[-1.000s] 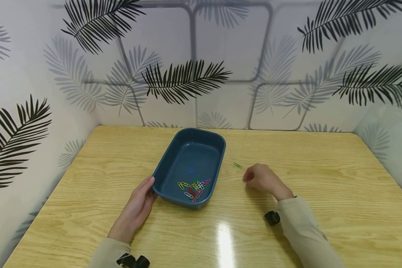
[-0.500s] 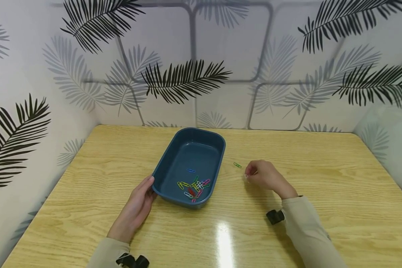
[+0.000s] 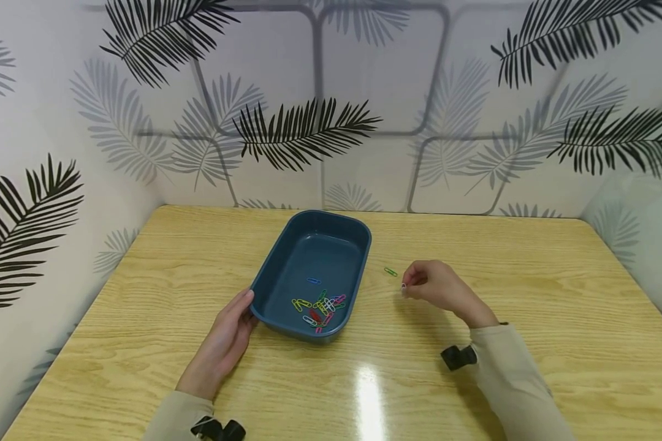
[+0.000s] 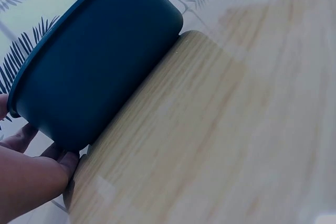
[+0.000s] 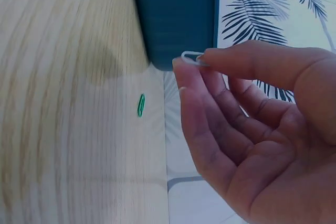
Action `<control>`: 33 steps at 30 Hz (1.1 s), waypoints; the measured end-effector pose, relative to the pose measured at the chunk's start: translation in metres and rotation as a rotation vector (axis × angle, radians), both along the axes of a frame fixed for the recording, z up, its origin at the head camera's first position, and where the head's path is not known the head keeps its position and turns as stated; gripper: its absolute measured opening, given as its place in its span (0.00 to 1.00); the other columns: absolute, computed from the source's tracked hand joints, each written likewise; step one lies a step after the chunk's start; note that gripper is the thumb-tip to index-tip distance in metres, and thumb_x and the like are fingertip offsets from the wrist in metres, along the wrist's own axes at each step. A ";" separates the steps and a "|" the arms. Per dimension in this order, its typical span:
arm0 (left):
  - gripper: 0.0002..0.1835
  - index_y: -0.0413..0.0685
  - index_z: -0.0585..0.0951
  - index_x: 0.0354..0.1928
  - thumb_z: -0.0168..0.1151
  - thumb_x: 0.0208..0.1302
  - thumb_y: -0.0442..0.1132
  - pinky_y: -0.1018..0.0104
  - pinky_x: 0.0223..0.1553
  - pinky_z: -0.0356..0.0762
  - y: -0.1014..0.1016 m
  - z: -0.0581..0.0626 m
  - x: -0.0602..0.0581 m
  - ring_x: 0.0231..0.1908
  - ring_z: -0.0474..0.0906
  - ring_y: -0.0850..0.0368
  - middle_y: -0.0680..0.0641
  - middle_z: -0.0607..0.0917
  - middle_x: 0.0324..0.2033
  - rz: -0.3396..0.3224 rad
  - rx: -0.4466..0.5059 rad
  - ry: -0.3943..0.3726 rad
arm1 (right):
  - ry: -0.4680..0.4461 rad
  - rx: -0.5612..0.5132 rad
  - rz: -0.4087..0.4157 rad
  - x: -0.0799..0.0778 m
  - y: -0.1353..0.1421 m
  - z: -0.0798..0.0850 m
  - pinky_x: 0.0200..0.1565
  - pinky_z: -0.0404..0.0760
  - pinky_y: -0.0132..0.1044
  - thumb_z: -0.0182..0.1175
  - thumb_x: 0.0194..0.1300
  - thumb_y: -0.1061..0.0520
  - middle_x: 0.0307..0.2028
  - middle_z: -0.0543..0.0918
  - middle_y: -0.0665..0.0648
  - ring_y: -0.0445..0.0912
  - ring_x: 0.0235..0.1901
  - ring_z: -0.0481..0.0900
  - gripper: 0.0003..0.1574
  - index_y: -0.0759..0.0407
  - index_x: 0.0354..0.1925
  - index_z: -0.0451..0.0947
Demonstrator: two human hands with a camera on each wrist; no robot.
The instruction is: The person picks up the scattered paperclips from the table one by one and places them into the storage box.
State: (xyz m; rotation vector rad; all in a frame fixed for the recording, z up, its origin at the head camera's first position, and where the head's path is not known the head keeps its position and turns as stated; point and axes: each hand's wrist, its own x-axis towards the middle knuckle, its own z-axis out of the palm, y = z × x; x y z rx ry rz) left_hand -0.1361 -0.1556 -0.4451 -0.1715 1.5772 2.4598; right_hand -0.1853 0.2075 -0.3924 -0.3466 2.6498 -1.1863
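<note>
My right hand (image 3: 444,291) pinches a white paper clip (image 5: 184,57) between thumb and index finger. In the right wrist view one looped end sticks out past the fingertips, above the table. The other fingers bend loosely below it. My left hand (image 3: 223,346) grips the near left corner of a dark blue plastic bin (image 3: 322,251). Its thumb lies at the rim and its fingers are against the side and lower edge. Several coloured paper clips (image 3: 322,308) lie toward the bin's near end. A green paper clip (image 3: 390,272) lies on the table between bin and right hand.
The wooden table (image 3: 557,294) runs back to a wall (image 3: 364,165) with a leaf pattern, and walls also stand at left and right. Apart from the pile, a single blue paper clip (image 3: 314,281) lies on the bin floor.
My right hand has risen slightly off the table, lifting the white paper clip, which now shows at its fingertips. My left hand and the bin have stayed in place.
</note>
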 end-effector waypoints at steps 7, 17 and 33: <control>0.27 0.32 0.55 0.71 0.43 0.78 0.42 0.67 0.62 0.59 -0.001 -0.001 0.000 0.60 0.63 0.60 0.47 0.68 0.60 -0.001 0.000 0.003 | -0.020 -0.135 -0.009 0.004 0.000 -0.001 0.41 0.80 0.47 0.64 0.61 0.63 0.31 0.81 0.57 0.49 0.33 0.80 0.07 0.65 0.35 0.76; 0.28 0.32 0.55 0.71 0.43 0.78 0.42 0.67 0.62 0.58 -0.001 -0.001 0.000 0.60 0.63 0.60 0.46 0.67 0.62 -0.002 0.003 0.007 | -0.010 -0.224 -0.006 0.006 -0.016 0.006 0.44 0.79 0.52 0.63 0.63 0.64 0.34 0.82 0.57 0.60 0.39 0.81 0.07 0.66 0.38 0.76; 0.26 0.33 0.56 0.71 0.42 0.78 0.40 0.67 0.62 0.59 -0.001 0.000 0.000 0.61 0.63 0.59 0.45 0.65 0.63 0.004 0.005 0.005 | 0.071 -0.315 0.086 0.000 -0.068 0.016 0.44 0.79 0.53 0.65 0.62 0.64 0.33 0.82 0.56 0.56 0.37 0.81 0.06 0.65 0.39 0.79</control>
